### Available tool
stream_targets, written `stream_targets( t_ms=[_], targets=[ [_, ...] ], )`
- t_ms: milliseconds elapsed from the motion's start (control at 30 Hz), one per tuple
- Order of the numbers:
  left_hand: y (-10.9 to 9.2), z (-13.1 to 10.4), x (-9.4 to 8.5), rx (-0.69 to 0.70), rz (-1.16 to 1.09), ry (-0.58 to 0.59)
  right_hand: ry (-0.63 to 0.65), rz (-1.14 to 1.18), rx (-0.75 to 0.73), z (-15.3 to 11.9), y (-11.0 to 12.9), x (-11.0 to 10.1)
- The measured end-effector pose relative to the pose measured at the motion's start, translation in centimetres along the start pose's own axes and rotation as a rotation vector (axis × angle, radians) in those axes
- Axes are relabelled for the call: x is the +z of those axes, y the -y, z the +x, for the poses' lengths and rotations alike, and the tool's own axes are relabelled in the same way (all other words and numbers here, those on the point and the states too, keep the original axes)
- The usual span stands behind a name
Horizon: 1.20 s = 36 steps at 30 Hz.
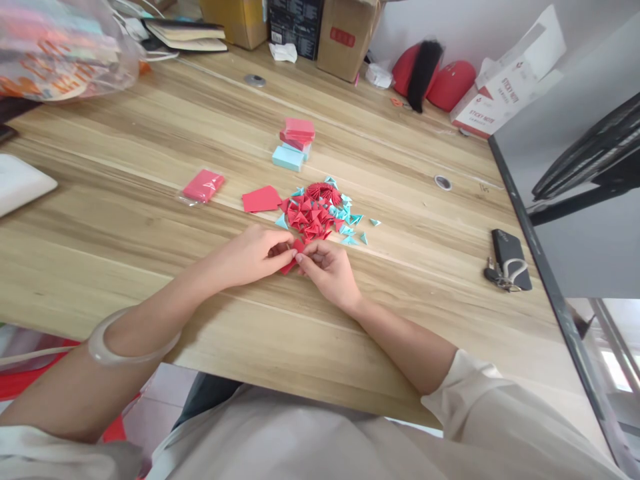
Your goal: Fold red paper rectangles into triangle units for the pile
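Observation:
A small piece of red paper point(289, 267) is pinched between the fingertips of my left hand point(260, 255) and my right hand point(327, 268), low over the wooden table. Just beyond my hands lies a pile of folded red paper pieces point(311, 217). Folded light blue pieces point(343, 213) are scattered on its right side. A ring of joined red pieces point(324, 193) rests at the back of the pile. Flat red sheets point(262, 199) lie to the left of it.
Wrapped red paper point(203, 185) sits to the left, and stacked red and blue packs point(289, 158) stand further back. A phone point(511, 259) with keys lies at the right. Boxes point(349, 37) and a plastic bag point(65, 53) line the back.

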<state>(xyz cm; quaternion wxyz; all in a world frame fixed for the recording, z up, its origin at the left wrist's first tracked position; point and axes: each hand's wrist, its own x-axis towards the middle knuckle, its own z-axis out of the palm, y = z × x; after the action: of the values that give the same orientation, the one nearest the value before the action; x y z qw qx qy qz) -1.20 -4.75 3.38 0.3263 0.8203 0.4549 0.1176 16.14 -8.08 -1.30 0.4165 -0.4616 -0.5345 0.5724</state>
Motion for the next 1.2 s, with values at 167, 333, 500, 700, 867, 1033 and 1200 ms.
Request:
stream_targets(
  t_ms=[167,333,500,700,867,1033,1200],
  targets=[
    [-0.06,0.06,-0.04,-0.006,0.001,0.004,0.000,0.005,0.009,0.03,-0.13,-0.06],
    [-0.19,0.08,-0.09,-0.014,0.024,0.004,-0.004,-0.006,0.014,0.11,-0.17,-0.12],
    [-0.25,0.03,-0.09,-0.019,0.049,0.007,-0.003,-0.009,0.007,0.11,-0.23,-0.05],
    [-0.13,0.08,0.08,-0.022,0.081,0.005,-0.007,-0.016,-0.009,0.07,-0.24,-0.12],
    [0.03,0.08,0.21,-0.017,0.104,0.008,-0.007,-0.029,-0.014,-0.01,-0.17,-0.08],
    [0.04,0.00,0.12,-0.024,0.118,0.019,-0.006,-0.033,-0.020,-0.09,-0.12,0.01],
    [0.11,-0.03,-0.02,-0.037,0.137,0.025,0.005,-0.044,-0.020,-0.04,-0.21,-0.05]
  ],
)
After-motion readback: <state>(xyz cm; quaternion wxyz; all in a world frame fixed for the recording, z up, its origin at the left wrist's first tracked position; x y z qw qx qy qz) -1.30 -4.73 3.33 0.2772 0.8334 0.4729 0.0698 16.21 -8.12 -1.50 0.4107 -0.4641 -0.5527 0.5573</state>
